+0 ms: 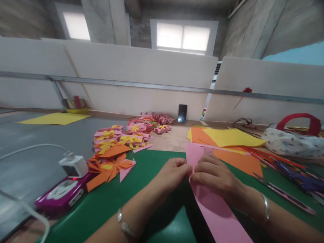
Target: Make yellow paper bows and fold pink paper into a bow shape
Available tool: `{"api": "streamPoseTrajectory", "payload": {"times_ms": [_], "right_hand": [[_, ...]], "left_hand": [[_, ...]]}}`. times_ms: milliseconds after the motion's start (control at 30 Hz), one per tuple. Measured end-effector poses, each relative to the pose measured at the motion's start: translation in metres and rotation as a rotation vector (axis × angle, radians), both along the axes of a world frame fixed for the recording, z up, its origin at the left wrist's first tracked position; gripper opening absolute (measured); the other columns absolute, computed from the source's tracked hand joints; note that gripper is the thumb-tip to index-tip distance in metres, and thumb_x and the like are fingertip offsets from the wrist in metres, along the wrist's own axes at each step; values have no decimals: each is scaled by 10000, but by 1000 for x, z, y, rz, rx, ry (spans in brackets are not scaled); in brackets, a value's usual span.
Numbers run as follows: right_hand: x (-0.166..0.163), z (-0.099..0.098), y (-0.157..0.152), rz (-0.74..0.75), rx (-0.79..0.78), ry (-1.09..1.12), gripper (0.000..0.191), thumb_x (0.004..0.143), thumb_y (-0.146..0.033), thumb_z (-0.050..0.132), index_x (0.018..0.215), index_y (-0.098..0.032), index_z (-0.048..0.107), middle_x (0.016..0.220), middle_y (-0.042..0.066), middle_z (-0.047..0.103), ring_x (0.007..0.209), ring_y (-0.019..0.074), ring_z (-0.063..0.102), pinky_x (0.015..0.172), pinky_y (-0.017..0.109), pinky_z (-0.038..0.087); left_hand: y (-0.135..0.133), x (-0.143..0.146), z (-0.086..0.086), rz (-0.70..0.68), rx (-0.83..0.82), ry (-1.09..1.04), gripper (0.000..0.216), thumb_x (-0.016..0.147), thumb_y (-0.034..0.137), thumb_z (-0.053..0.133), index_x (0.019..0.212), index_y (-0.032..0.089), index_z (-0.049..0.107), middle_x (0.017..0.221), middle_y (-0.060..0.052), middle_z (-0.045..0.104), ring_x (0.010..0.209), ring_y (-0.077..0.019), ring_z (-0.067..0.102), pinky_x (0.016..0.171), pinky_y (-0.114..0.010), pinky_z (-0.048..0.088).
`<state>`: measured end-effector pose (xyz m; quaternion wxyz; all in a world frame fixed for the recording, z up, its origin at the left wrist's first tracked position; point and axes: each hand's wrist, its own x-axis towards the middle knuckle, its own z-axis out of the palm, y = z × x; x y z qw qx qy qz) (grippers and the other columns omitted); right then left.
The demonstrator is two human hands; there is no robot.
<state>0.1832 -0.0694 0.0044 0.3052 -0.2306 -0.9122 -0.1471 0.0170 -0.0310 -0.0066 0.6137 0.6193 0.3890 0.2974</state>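
A long strip of pink paper [215,209] runs from the middle of the green mat [157,189] down past the near edge of the view. My left hand [174,170] pinches the strip's left edge between thumb and fingers. Across the strip lies my right hand [215,172], its fingers bent and gripping the paper close to my left fingertips. Part of the paper under the right hand is hidden. To the right of it, orange paper sheets [238,162] lie beneath a yellow sheet [233,136].
Pink rolls with yellow bows [106,138] are piled left of centre, behind orange paper cutouts [113,168]. A purple power strip [63,195] holds a white charger [73,166]. At right lie a pink-handled cutting tool [288,195] and a blue glue gun [293,175]. A phone [182,113] leans against the partition.
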Motion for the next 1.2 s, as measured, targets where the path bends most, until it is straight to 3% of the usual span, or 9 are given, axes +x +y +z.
{"api": "streamPoseTrajectory", "payload": {"times_ms": [133, 267, 500, 700, 867, 1200], "right_hand": [[0, 3, -3, 4, 79, -8, 113, 858, -71, 502, 840, -118, 603, 728, 49, 588, 728, 151, 462, 665, 306, 387], [3, 4, -3, 9, 82, 53, 97, 855, -73, 507, 842, -117, 592, 750, 57, 597, 748, 159, 459, 677, 321, 381], [6, 3, -4, -8, 95, 92, 134, 872, -92, 474, 801, -120, 584, 734, 59, 580, 754, 162, 454, 685, 325, 374], [8, 2, 0, -40, 110, 89, 96, 853, -94, 518, 796, -129, 588, 756, 54, 598, 765, 161, 472, 705, 329, 372], [10, 1, 3, -93, 115, 120, 90, 845, -126, 551, 770, -144, 596, 727, 35, 591, 757, 156, 477, 721, 325, 379], [8, -3, 4, -178, 150, 166, 144, 881, -157, 514, 774, -140, 609, 736, 53, 604, 748, 162, 500, 699, 321, 398]], "left_hand": [[-2, -1, 2, -26, -131, -20, 219, 675, 293, 556, 556, 187, 405, 455, 86, 322, 427, -49, 251, 438, -229, 144], [-4, -2, 6, -62, -152, -84, 283, 722, 389, 557, 582, 186, 417, 451, 85, 367, 408, -41, 272, 420, -206, 168], [-4, -2, 3, -72, -33, -48, 245, 737, 360, 556, 624, 180, 435, 464, 77, 427, 402, -44, 384, 405, -176, 256], [-9, -3, 9, 22, 111, -185, 191, 707, 253, 589, 836, 204, 457, 579, 78, 503, 507, -94, 495, 446, -207, 407], [-15, -5, 16, -19, 218, -33, 85, 702, 219, 593, 677, 139, 578, 625, 14, 565, 575, -104, 514, 542, -236, 444], [-12, -4, 12, 39, 179, -12, 61, 645, 139, 627, 699, 127, 653, 607, 8, 615, 571, -98, 531, 576, -224, 432]]}}
